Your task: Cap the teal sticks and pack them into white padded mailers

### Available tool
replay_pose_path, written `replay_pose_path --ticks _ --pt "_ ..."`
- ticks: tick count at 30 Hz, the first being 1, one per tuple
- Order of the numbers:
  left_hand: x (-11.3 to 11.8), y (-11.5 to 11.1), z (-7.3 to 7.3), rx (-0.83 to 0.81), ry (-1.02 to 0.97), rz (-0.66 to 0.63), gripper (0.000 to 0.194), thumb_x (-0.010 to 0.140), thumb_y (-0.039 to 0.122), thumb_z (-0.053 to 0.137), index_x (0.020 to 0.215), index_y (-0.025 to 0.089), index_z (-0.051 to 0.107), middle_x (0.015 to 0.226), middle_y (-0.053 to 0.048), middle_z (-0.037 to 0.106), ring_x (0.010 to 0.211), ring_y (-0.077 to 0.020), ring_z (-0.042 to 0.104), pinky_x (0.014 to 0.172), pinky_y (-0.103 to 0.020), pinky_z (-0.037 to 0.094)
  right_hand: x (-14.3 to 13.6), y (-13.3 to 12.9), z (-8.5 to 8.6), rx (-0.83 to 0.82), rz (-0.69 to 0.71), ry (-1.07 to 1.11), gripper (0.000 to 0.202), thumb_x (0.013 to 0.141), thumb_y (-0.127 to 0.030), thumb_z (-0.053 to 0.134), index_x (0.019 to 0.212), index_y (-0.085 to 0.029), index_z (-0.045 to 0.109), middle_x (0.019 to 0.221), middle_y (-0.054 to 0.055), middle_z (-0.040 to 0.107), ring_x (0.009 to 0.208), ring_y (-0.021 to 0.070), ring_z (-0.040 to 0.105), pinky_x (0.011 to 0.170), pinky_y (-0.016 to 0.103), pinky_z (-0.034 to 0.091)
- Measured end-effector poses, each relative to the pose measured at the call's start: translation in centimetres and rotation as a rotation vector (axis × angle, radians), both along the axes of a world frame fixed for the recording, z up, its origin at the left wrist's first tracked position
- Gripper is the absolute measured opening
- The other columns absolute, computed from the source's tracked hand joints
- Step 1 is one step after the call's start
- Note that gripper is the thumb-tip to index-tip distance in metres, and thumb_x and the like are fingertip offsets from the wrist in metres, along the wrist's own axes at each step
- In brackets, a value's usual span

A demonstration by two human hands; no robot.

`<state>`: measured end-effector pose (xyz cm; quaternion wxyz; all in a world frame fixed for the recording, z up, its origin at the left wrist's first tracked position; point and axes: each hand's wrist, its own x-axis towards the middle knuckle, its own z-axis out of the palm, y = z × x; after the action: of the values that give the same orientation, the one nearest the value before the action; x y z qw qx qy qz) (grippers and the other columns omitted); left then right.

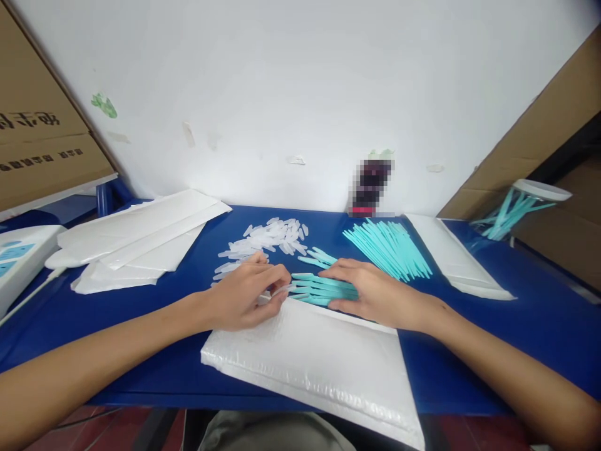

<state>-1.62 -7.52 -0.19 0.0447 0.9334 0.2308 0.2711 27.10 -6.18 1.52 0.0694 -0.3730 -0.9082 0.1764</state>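
My right hand (370, 291) is closed over a small fan of turquoise eyebrow razors (323, 288), their narrow ends pointing left. At those ends, the fingers of my left hand (251, 291) pinch a small translucent plastic cap (283, 289). Beneath both hands lies a white bubble mailer (319, 363). Loose translucent caps (277, 235) are heaped just beyond my left hand. A few more turquoise razors (317, 257) lie past my right fingertips, and a larger pile of razors (389, 247) is spread behind that hand.
White mailers (145, 232) are stacked at the left of the blue table (188, 376), beside a white device (23, 257) with a cable. Another mailer (460, 257) lies at right, near a clear tub (507, 216) of turquoise razors. Cardboard (42, 119) and a white wall (282, 94) bound the table.
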Motion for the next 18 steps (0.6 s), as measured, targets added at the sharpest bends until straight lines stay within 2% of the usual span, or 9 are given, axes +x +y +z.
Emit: replay_pose_path --ticks 5,7,10,12,14,18 --pt "-0.3 0.2 -0.2 -0.063 -0.020 0.012 0.006 0.094 0.016 0.051 0.092 0.020 0.048 0.059 0.011 0.047 0.048 -0.0069 0.038 0.072 -0.033 0.040 -1.2 0.9 1.5 -0.108 -0.095 -0.078 0.054 0.088 -0.037 0.068 0.135 -0.013 0.064 0.118 0.013 0.071 0.107 0.0285 0.066 0.087 0.038 0.053" --pt "-0.5 0.1 -0.4 -0.139 -0.062 0.051 0.006 0.094 0.017 0.052 0.091 0.020 0.048 0.058 0.010 0.046 0.047 -0.0068 0.040 0.063 -0.028 0.041 -1.8 1.3 2.1 -0.147 -0.107 -0.117 0.048 0.084 -0.034 0.070 0.127 -0.013 0.068 0.110 0.012 0.073 0.099 0.0277 0.068 0.078 0.036 0.052" --pt "-0.7 0.1 -0.6 -0.289 -0.132 0.080 0.006 0.097 0.019 0.050 0.091 0.020 0.048 0.057 0.009 0.046 0.045 -0.0063 0.041 0.046 -0.020 0.033 -2.4 1.5 2.5 -0.163 -0.106 -0.154 0.033 0.084 -0.029 0.067 0.114 -0.016 0.072 0.100 0.009 0.073 0.090 0.0257 0.067 0.070 0.034 0.049" --pt "-0.6 0.2 -0.6 -0.292 -0.173 0.073 0.006 0.098 0.020 0.052 0.092 0.020 0.049 0.058 0.009 0.046 0.045 -0.0059 0.041 0.044 -0.018 0.033 -2.5 1.4 2.4 -0.143 -0.081 -0.148 0.027 0.085 -0.028 0.064 0.109 -0.017 0.071 0.103 0.009 0.072 0.093 0.0254 0.066 0.072 0.034 0.049" --pt "-0.5 0.4 -0.6 -0.217 -0.201 0.089 0.006 0.097 0.021 0.054 0.091 0.019 0.052 0.062 0.007 0.050 0.050 -0.0063 0.046 0.048 -0.018 0.038 -2.2 1.2 2.0 -0.128 -0.039 -0.128 0.025 0.087 -0.027 0.061 0.109 -0.017 0.069 0.108 0.010 0.070 0.099 0.0256 0.065 0.077 0.034 0.049" --pt "-0.2 0.9 -0.9 -0.071 -0.214 0.121 0.006 0.097 0.022 0.057 0.092 0.018 0.057 0.071 0.004 0.059 0.059 -0.0072 0.053 0.055 -0.020 0.043 -1.2 0.5 0.6 -0.099 -0.011 -0.085 0.031 0.094 -0.028 0.052 0.119 -0.015 0.064 0.118 0.013 0.068 0.109 0.0267 0.063 0.090 0.037 0.048"
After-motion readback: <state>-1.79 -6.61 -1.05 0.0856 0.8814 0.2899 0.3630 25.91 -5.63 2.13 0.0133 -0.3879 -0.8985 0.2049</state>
